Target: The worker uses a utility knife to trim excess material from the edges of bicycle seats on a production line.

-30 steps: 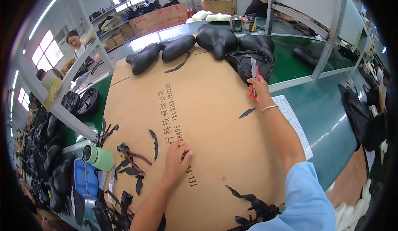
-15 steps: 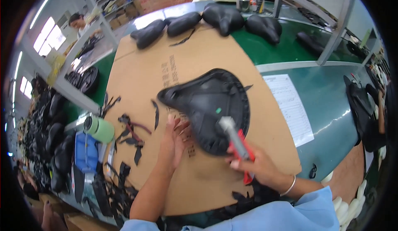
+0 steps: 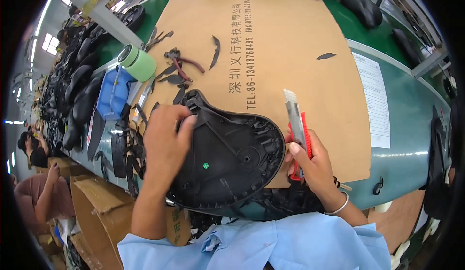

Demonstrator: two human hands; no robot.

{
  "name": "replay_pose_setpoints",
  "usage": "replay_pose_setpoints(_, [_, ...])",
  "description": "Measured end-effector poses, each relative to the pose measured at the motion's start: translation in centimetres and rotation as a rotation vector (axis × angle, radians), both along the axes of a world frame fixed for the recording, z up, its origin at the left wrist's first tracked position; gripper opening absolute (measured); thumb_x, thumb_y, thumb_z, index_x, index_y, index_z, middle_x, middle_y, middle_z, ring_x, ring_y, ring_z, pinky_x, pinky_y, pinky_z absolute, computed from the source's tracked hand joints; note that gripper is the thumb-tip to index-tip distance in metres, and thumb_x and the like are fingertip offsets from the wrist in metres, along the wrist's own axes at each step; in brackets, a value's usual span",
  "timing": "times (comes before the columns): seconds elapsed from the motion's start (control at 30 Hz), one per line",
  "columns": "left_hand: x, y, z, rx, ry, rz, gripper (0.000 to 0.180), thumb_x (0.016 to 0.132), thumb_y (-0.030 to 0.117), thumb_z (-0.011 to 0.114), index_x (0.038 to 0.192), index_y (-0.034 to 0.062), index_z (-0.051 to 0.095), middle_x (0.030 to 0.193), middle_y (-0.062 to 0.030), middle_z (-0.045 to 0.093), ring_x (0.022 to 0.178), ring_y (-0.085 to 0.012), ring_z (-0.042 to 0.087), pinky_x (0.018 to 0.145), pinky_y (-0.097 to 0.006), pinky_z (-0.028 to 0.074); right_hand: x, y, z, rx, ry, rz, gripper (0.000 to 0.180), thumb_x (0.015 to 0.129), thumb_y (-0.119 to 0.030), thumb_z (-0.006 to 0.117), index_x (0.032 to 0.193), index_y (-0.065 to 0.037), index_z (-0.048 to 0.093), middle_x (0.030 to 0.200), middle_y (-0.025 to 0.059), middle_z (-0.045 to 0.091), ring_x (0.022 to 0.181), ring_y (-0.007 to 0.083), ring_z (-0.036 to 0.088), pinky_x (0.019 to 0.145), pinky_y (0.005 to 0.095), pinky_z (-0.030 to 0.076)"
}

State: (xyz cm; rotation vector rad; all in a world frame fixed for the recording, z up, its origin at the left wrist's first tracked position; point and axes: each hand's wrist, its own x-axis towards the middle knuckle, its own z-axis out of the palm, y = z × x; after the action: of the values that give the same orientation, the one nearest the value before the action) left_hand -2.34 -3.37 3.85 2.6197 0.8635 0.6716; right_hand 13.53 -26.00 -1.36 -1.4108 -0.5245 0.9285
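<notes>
An upturned black bicycle saddle [image 3: 220, 139] lies near my body at the front edge of the cardboard, its hollow underside facing up with a small green sticker on it. My left hand [image 3: 164, 139] is closed on the saddle's narrow nose, the thumb pressing inside its rim. In my right hand [image 3: 315, 166] is a red utility knife [image 3: 299, 139]; its long blade points away from me, with a whitish tip. The fingers of that hand are close to the saddle's wide right edge; I cannot tell whether they touch it.
Red-handled pliers [image 3: 183, 66] and black scraps lie on the cardboard sheet [image 3: 290, 37]. To the left stand a green jar [image 3: 138, 62] and a blue bin [image 3: 114, 93]. Other saddles [image 3: 361, 7] line the far side. A printed sheet [image 3: 372, 100] lies at right.
The saddle has come toward me and turned, its nose now pointing away. My left hand has gone from open beside it to holding the nose. The knife is now upright, beside the saddle.
</notes>
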Motion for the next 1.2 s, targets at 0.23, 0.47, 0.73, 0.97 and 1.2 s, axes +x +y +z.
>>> replay_pose_setpoints(0.23, [4.8, -8.7, -1.3, 0.002, 0.154, -0.055, 0.028, 0.078, 0.029, 0.071, 0.077, 0.0061, 0.055, 0.072, -0.0075, 0.054, 0.07, -0.0257, 0.055, 0.062, -0.037, 0.043, 0.2, -1.0, 0.8, -0.028, -0.011, -0.001, 0.035, 0.093, -0.021, 0.055, 0.12, -0.001, 0.045, 0.084, 0.0055, 0.059, 0.065, 0.0083, 0.057, 0.054, 0.0219, 0.048])
replay_pose_setpoints(0.47, [5.1, -9.7, -2.4, -0.02, 0.088, -0.066, 0.021, 0.081, 0.022, 0.067, 0.075, 0.0064, 0.055, 0.067, -0.0056, 0.049, 0.067, -0.025, 0.049, 0.061, -0.038, 0.037, 2.0, -2.4, 1.6, -0.096, -0.69, 0.091, 0.033, 0.089, -0.013, 0.059, 0.118, 0.0, 0.053, 0.075, 0.0119, 0.06, 0.059, 0.0184, 0.059, 0.053, 0.0285, 0.047])
replay_pose_setpoints(0.73, [4.8, -9.3, -3.0, -0.423, -0.119, -0.062, 0.023, 0.081, 0.015, 0.062, 0.062, 0.0053, 0.052, 0.06, -0.0035, 0.044, 0.065, -0.0205, 0.041, 0.067, -0.036, 0.026, 3.2, -1.7, 4.3, -0.092, -1.17, 0.268, 0.055, 0.079, -0.004, 0.062, 0.133, -0.008, 0.049, 0.065, 0.0108, 0.053, 0.05, 0.0242, 0.052, 0.045, 0.0331, 0.042])
replay_pose_setpoints(0.97, [4.5, -9.3, -2.4, -0.55, -0.181, -0.009, 0.025, 0.08, 0.014, 0.061, 0.059, 0.0044, 0.051, 0.058, -0.0031, 0.047, 0.066, -0.019, 0.041, 0.069, -0.035, 0.027, 1.4, -2.6, 6.2, -0.366, -1.335, 0.455, 0.065, 0.075, -0.003, 0.064, 0.137, -0.013, 0.046, 0.058, 0.0052, 0.044, 0.047, 0.0201, 0.049, 0.042, 0.0331, 0.038])
replay_pose_setpoints(1.2, [4.0, -8.9, -2.2, -0.668, -0.167, -0.07, 0.027, 0.078, 0.016, 0.061, 0.057, 0.0043, 0.049, 0.057, -0.0032, 0.046, 0.065, -0.0188, 0.039, 0.07, -0.033, 0.028, 2.7, -1.7, 6.7, -0.246, -1.239, 0.421, 0.066, 0.075, -0.003, 0.063, 0.138, -0.016, 0.045, 0.06, 0.0057, 0.045, 0.047, 0.0193, 0.049, 0.042, 0.033, 0.038])
